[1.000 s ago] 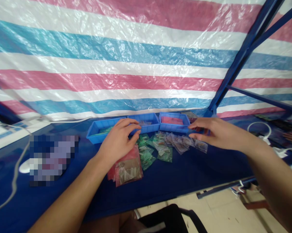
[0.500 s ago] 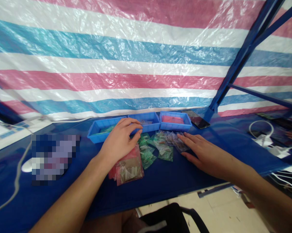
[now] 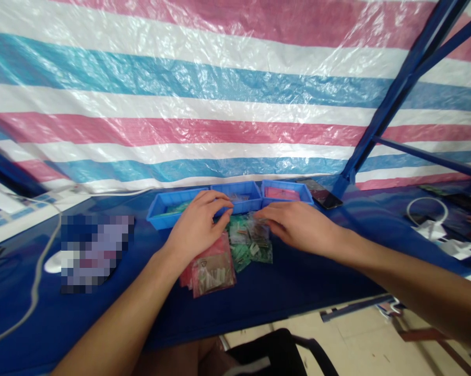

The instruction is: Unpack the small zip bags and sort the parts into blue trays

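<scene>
My left hand (image 3: 198, 222) rests over the upper end of a stack of pink plastic bags (image 3: 214, 274), its fingers curved and its thumb apart. Small green plastic bags (image 3: 241, 256) lie beside that stack. Clear plastic bags (image 3: 259, 230) overlap the green ones. At their upper right edge is my right hand (image 3: 298, 227), fingers bent over the bags and thumb spread away from the fingertips. Behind the hands stand a left blue bin (image 3: 154, 219) with green bags, a middle blue bin (image 3: 254, 204) with clear ones and a right blue bin (image 3: 309, 198) with pink ones.
A dark phone (image 3: 325, 196) lies right of the bins. White adapters and cables (image 3: 431, 230) are farther right on the blue table (image 3: 298, 282). A blurred-out item (image 3: 98, 250) and a grey cable (image 3: 35, 277) lie at left. A black chair (image 3: 274, 350) stands below the front edge.
My right hand has moved left and bent its fingers, and the clear bags have shifted left onto the green ones. My left hand has stayed over the pink bags.
</scene>
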Demonstrator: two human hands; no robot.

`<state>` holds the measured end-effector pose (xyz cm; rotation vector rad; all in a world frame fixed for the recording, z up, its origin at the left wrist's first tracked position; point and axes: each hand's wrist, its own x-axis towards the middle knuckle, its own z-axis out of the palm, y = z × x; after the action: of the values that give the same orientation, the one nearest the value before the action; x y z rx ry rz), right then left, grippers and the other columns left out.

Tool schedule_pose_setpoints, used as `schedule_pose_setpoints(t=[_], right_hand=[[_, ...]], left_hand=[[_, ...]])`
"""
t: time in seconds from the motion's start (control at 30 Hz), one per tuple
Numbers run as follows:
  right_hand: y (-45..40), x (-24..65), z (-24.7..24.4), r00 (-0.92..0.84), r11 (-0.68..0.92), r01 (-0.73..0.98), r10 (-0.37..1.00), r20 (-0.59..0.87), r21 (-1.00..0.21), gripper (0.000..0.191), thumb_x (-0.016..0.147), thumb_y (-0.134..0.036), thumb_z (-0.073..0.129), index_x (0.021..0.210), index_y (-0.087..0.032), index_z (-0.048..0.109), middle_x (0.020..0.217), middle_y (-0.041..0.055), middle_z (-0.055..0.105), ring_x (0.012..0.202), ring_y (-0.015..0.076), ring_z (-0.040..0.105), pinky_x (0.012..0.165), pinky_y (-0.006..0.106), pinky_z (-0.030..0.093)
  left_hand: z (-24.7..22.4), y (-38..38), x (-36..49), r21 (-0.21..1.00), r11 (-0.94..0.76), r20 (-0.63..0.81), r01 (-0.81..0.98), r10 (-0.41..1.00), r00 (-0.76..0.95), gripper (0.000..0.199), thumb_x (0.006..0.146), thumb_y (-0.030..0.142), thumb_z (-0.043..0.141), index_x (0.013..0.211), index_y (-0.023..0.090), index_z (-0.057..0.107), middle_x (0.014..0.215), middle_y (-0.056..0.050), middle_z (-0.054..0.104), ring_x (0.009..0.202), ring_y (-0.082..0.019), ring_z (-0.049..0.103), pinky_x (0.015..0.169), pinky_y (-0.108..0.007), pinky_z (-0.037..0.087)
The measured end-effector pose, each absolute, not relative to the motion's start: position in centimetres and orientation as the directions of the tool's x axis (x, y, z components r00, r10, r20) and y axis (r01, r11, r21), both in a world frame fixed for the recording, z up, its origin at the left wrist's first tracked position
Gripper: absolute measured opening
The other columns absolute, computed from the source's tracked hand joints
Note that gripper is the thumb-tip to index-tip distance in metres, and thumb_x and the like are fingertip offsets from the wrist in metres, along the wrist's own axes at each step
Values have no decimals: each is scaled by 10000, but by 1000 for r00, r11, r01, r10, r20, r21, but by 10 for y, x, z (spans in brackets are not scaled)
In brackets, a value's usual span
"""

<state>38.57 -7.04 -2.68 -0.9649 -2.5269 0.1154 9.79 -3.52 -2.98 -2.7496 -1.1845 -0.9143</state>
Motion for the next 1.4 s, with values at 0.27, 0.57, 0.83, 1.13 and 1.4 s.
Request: schedule_pose_setpoints(t=[0.27,0.57,0.83,1.13,1.4], right_hand=[[-56,361,-46,-751,886,444,448,484,-131,353,1101,-292,602,1446,-286,678,1431,101,743,1306,293,708,1143,476,573],[-53,372,-60,-696,905,282,422,581,-320,269,1035,-328,743,1284,-229,716,1235,129,786,1147,276,745,1024,449,625],[-50,370,-66,-653,914,235,401,642,-332,73,1046,-222,709,1104,-223,754,1195,120,793,1133,266,736,1048,473,583],[-48,372,-64,-695,955,168,291,658,-245,79,1018,-240,753,1071,-220,808,1163,121,803,1172,281,718,1094,502,570],[-49,374,-61,-586,929,242,369,722,-279,145,1042,-192,686,1105,-233,810,1114,96,850,1163,282,749,1035,484,624]], left_hand=[[-30,-36,98,210,-711,533,671,659,531,249,1078,252,585,1218,195,782,1251,-90,762,1214,-285,692,1156,-496,511],[-27,-38,98,213,-734,542,645,638,547,320,1033,144,544,1234,205,785,1264,-92,763,1228,-295,685,1155,-497,521],[-28,-40,102,200,-796,495,571,585,642,293,1095,276,557,1260,195,784,1245,-83,819,1236,-292,715,1117,-466,553],[-28,-43,104,213,-809,431,548,581,690,275,1059,342,638,1242,219,803,1183,-82,837,1173,-304,752,1072,-455,563],[-30,-39,101,201,-766,405,611,633,660,307,1083,322,572,1248,222,812,1183,-88,834,1113,-296,769,1051,-458,577]])
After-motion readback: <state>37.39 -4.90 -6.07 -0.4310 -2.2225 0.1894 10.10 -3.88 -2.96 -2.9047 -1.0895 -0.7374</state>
